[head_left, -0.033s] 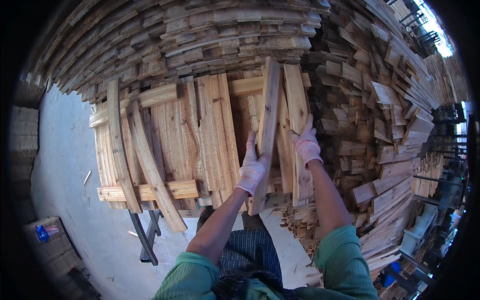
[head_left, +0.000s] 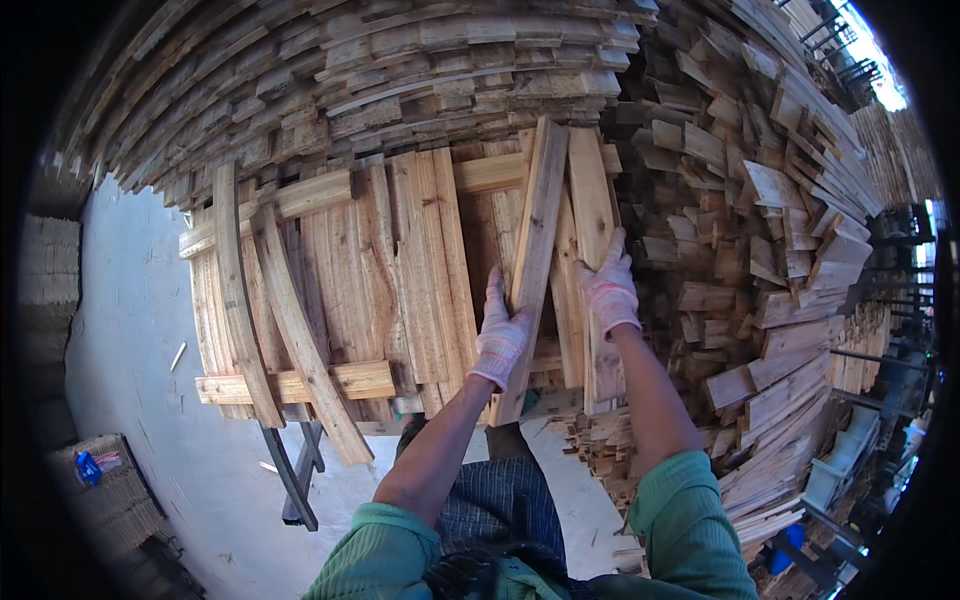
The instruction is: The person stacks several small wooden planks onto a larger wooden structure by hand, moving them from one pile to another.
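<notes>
Both my hands wear pale, pinkish-white work gloves. My left hand (head_left: 504, 336) grips the left edge of a long wooden plank (head_left: 540, 215), which slants with its far end to the right. Some of that hand's fingers are hidden under the plank. Just to the right, my right hand (head_left: 609, 290) holds the right edge of a second plank (head_left: 592, 200), its thumb lying on the upper face. Beneath both lies a layer of side-by-side boards (head_left: 340, 270) with crosspieces along the far and near sides, such as the near crosspiece (head_left: 365, 379).
Two loose planks, one of them a curved plank (head_left: 290, 300), lie across the boards at left. A dark metal stand (head_left: 290, 480) shows below. Tall wood stacks (head_left: 450, 70) rise behind, and a heap of jumbled board ends (head_left: 720, 220) borders the right. Grey floor (head_left: 130, 300) lies left.
The plank in my left hand has tilted slightly, its far end shifting right and its near end left, and it shows more of its broad face. My right hand has barely moved.
</notes>
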Demonstrator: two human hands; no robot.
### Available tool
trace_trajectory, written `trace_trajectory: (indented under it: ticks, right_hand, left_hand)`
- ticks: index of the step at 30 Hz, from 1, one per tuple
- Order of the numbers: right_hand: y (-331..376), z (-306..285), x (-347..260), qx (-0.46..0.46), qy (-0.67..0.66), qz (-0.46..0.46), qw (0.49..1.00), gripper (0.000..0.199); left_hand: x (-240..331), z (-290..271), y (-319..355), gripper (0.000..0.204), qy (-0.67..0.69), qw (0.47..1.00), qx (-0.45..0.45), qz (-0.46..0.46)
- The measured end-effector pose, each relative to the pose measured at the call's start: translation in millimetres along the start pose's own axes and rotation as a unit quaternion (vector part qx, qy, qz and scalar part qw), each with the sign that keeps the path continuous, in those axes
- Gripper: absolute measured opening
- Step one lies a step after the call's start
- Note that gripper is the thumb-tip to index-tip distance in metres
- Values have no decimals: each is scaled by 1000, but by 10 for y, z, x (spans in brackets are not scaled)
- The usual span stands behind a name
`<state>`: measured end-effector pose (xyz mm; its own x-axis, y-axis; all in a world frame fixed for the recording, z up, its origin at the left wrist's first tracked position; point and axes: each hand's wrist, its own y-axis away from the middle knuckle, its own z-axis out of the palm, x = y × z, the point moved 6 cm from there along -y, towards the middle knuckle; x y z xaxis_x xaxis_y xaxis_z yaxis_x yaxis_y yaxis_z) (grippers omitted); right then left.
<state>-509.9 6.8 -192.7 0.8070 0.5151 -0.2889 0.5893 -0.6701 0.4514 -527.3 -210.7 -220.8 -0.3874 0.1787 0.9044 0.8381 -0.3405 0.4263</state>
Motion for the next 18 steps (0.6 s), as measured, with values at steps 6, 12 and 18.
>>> trace_trajectory:
  ticks: [6, 12, 18]
  right_hand:
    - [-82, 89, 47, 44, 70, -23, 996, 107]
    - [-339, -97, 329, -18, 35, -59, 997, 109]
    - [-284, -403, 335, 21, -14, -70, 997, 112]
  left_hand:
    - [-559, 112, -82, 75, 157, 981, 38, -103]
    - [-400, -71, -198, 82, 143, 982, -3, -120]
    - [-20, 99, 233, 86, -286, 937, 180, 89]
